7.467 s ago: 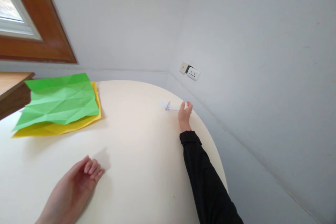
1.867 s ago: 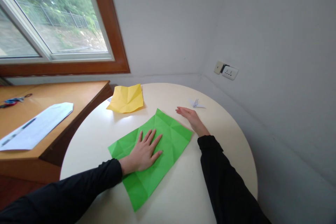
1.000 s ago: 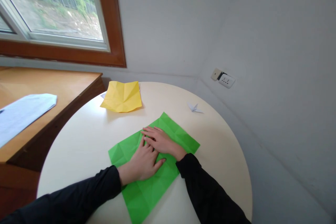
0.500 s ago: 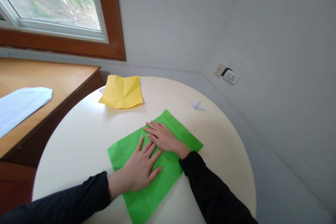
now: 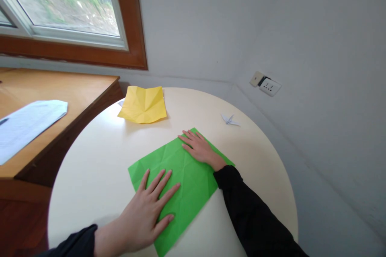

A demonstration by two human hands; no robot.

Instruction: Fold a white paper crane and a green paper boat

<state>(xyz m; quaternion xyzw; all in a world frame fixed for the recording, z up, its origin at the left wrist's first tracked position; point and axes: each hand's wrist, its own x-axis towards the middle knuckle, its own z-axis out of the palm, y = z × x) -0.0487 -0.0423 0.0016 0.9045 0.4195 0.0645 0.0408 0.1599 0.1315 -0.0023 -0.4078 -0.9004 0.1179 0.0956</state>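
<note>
A creased green paper sheet point(image 5: 183, 172) lies flat on the round cream table point(image 5: 99, 152). My left hand point(image 5: 147, 209) presses palm down on its near left part, fingers spread. My right hand point(image 5: 200, 149) lies flat on its far right corner, fingers apart. Both hands rest on the sheet and grip nothing. A crumpled yellow paper sheet point(image 5: 143, 104) sits at the table's far side. A small white folded paper crane point(image 5: 229, 119) stands to the right, beyond my right hand.
A wooden desk point(image 5: 54, 100) with a white printed sheet point(image 5: 27, 122) adjoins the table on the left. A window with a brown frame point(image 5: 126, 28) is above it. Grey walls close the corner, with a wall socket point(image 5: 267, 85) at right.
My hands, close together on the green sheet's middle half a second ago, have slid apart: the left toward me and the left edge, the right toward the far corner.
</note>
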